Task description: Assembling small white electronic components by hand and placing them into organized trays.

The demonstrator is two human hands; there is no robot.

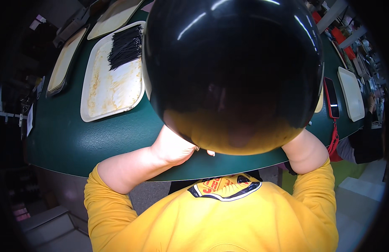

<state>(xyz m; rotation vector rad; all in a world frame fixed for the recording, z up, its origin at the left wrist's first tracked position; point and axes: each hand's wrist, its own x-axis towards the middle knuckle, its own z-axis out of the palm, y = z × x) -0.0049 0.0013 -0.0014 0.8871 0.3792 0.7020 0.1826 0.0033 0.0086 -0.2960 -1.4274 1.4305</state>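
A large glossy black dome (232,80) fills the middle of the head view and covers most of what lies beneath it. My left hand (174,145) rests near the front edge of the green table (114,145); its fingers go out of sight behind the dome. Just under the dome's lower rim a fingertip (210,153) shows, and I cannot tell which hand it belongs to. Of my right hand (293,145) only the wrist area is seen, as the dome hides the rest. Whatever the hands hold or touch is hidden.
Left of the dome, a stained cream tray (112,90) carries a bundle of thin black strips (125,47). More trays (67,59) lie beyond it. To the right are a phone (331,97) with a red strap, a pale tray (351,94) and another person's dark sleeve (365,140).
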